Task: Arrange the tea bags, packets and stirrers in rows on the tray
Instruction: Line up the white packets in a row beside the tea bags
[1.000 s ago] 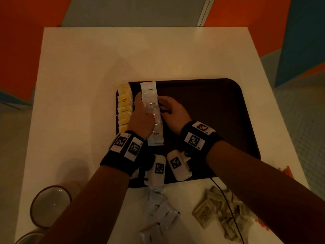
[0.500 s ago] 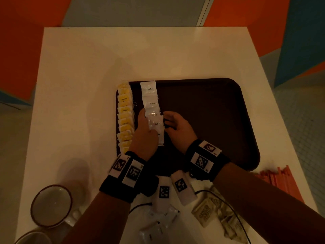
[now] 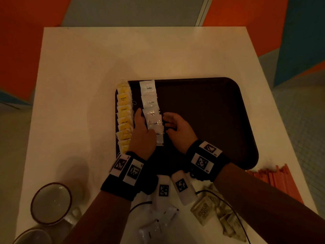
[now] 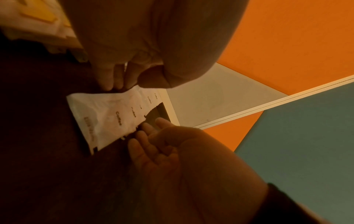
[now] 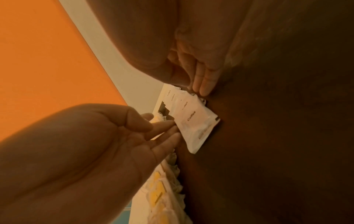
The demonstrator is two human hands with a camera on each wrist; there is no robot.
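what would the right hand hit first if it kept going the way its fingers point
The right hand points left, fingertips already at the right edge of the coffee packet row, so it would push those first. Past them sit the left hand and the tea bags.

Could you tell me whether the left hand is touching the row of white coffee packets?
Touching: the right wrist view shows the left hand's fingertips against the edge of the coffee packets.

The flat plastic tray is dark brown on a white square table. Along the tray's left edge runs a row of paper tea bags — white with yellow labels. Beside them, glossy white coffee packets carry black lettering. Right of the tray lie orange stirrers; below it, tan sachets — dark print.
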